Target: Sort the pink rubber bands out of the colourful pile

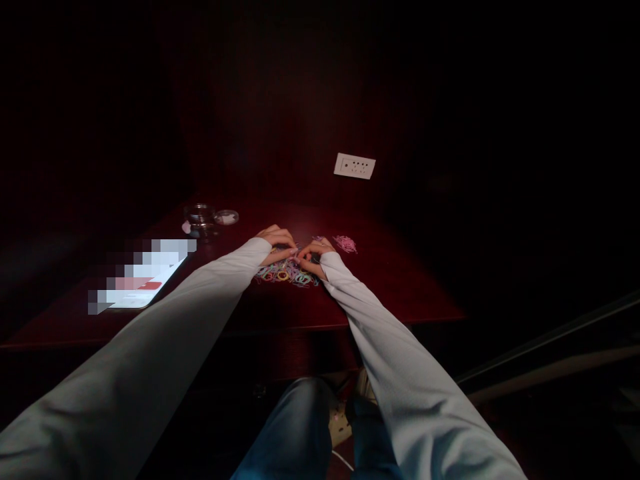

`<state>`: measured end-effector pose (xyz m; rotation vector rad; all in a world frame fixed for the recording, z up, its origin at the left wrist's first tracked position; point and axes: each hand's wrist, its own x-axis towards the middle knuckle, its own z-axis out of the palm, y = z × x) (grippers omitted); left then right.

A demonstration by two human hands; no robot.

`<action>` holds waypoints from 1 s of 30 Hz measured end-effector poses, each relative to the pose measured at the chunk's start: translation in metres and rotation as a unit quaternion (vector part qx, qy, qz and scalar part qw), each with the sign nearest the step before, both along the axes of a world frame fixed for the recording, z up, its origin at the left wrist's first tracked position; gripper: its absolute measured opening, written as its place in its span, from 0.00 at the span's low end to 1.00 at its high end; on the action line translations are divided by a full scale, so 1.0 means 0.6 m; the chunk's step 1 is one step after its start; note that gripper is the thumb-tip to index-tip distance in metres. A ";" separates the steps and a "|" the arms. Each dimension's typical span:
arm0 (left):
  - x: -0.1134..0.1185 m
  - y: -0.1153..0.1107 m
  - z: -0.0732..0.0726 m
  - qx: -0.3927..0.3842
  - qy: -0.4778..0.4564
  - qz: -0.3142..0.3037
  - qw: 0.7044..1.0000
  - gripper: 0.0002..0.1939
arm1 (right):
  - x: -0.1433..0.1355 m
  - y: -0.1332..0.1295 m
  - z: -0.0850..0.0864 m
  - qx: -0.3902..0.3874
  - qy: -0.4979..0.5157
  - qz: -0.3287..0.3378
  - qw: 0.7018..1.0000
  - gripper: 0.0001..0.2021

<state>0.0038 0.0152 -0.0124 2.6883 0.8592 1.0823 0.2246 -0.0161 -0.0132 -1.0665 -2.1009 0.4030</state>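
Note:
A loose pile of small multicoloured rubber bands (283, 275) lies on the dark red table. My left hand (277, 241) reaches over the pile's far left side, with fingers bent and thumb and fingertips pinched near its middle. Opposite it, my right hand (313, 255) curls over the right side, its fingertips almost meeting those of the left. Small bands show around the fingertips, but which ones each pinch holds is too small to make out. Just right of my right hand sits a separate heap of pink rubber bands (346, 244).
A clear jar (200, 215) stands at the back left beside a round clear lid (227, 217). A lit phone (150, 283), partly pixelated, lies left of my forearm. The wall behind carries a white socket (355, 166). The table's front edge (295, 329) runs below my forearms.

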 end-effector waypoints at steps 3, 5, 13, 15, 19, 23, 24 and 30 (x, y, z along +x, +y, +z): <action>0.001 -0.005 0.004 -0.005 0.000 0.005 1.000 0.15 | -0.001 -0.001 0.001 -0.003 0.002 -0.004 1.000 0.08; 0.003 -0.008 0.006 -0.013 -0.002 0.006 1.000 0.14 | -0.003 0.000 0.000 -0.007 0.003 -0.008 1.000 0.08; 0.003 -0.008 0.015 -0.015 -0.029 -0.004 0.999 0.14 | 0.000 -0.006 0.007 -0.017 0.029 -0.015 0.999 0.11; 0.001 -0.006 0.019 -0.016 -0.045 0.008 0.999 0.13 | 0.004 -0.009 0.010 -0.019 0.054 -0.034 0.998 0.12; -0.001 -0.005 0.024 -0.022 -0.064 0.025 0.997 0.12 | 0.006 -0.009 0.012 -0.019 0.071 -0.048 0.996 0.14; -0.001 -0.008 0.024 -0.029 -0.056 0.016 0.998 0.13 | 0.002 -0.006 0.011 -0.030 0.038 -0.020 0.999 0.12; -0.001 -0.009 0.023 -0.030 -0.056 0.017 0.998 0.13 | 0.001 -0.006 0.011 -0.032 0.032 -0.017 0.999 0.13; -0.004 -0.007 0.020 -0.028 -0.058 0.043 0.997 0.14 | 0.008 0.008 0.008 -0.019 0.060 -0.067 0.996 0.12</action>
